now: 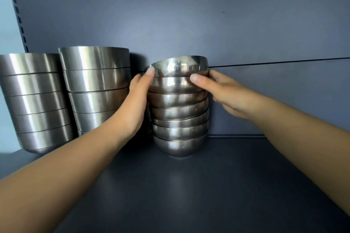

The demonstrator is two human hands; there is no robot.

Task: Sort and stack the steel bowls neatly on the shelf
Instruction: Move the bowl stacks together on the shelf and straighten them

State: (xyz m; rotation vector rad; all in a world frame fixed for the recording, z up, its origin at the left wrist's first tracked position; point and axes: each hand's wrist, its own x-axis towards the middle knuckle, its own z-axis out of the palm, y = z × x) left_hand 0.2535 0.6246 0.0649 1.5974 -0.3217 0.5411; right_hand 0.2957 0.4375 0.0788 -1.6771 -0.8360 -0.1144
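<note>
A stack of several small round steel bowls (180, 119) stands on the dark shelf (189, 185) near the back wall. Its top bowl (178, 66) sits tilted, left rim lower. My left hand (138, 100) lies along the stack's left side, thumb on the top bowl's left rim. My right hand (217, 89) holds the stack's upper right, thumb pressed on the second bowl's front, fingers hidden behind. Two taller stacks of larger steel bowls, a middle stack (96, 85) and a left stack (36, 100), stand to the left.
The shelf's blue back panel (189, 15) rises just behind the stacks. A slotted upright (17, 9) runs along the left edge. Bare shelf surface stretches to the right of the small stack and in front of it.
</note>
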